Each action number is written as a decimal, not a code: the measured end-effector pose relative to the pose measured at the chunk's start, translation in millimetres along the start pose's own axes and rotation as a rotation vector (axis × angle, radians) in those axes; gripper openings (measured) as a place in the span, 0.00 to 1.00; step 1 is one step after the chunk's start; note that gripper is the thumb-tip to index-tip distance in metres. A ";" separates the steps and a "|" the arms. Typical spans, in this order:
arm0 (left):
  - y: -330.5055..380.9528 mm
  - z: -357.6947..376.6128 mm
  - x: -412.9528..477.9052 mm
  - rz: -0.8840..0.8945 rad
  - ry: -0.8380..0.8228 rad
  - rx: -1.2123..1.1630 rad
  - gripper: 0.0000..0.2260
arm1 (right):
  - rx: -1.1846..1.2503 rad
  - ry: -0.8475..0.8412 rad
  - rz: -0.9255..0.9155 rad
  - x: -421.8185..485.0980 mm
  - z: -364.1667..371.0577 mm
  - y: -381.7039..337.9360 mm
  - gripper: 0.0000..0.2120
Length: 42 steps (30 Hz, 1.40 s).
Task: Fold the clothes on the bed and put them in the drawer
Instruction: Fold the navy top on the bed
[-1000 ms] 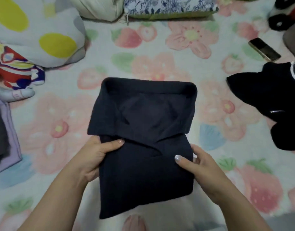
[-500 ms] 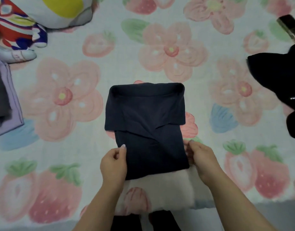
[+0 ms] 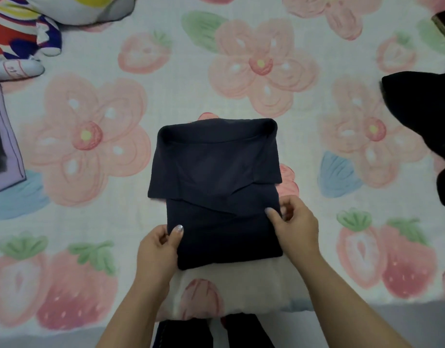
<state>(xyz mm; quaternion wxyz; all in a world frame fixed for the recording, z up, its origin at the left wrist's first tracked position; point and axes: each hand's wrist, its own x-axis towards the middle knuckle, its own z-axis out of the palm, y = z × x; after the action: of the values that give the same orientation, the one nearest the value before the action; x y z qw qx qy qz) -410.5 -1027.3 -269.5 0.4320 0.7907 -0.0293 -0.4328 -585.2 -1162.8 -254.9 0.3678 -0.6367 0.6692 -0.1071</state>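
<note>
Head view shows your folded navy garment (image 3: pixel 216 187) lying on the bed (image 3: pixel 90 222), near its front edge and about centre, its far part turned back as a wider flap over the narrower near part. Your left hand (image 3: pixel 157 249) pinches the garment's near-left edge between thumb and fingers, and your right hand (image 3: pixel 295 227) pinches the right edge a little farther up, thumb on top. Well off to the right lies a black garment (image 3: pixel 422 126), and at the far left a striped plush toy (image 3: pixel 20 38).
</note>
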 end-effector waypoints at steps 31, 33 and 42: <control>-7.0 7.3 -0.3 -0.256 -0.085 -0.367 0.16 | 0.835 -0.502 0.638 -2.7 6.2 15.7 0.06; -10.6 9.8 -5.6 -0.177 0.022 -0.233 0.17 | 0.746 -0.351 0.563 -6.9 8.8 13.0 0.06; -14.4 7.0 -7.7 0.026 0.294 0.040 0.14 | 0.423 0.088 0.292 -10.8 6.5 22.1 0.03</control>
<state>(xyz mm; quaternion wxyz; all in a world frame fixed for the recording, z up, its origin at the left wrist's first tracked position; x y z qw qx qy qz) -425.0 -1019.6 -276.4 0.4214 0.8536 0.0154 -0.3060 -599.1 -1147.0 -269.2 0.4750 -0.4371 0.7319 -0.2183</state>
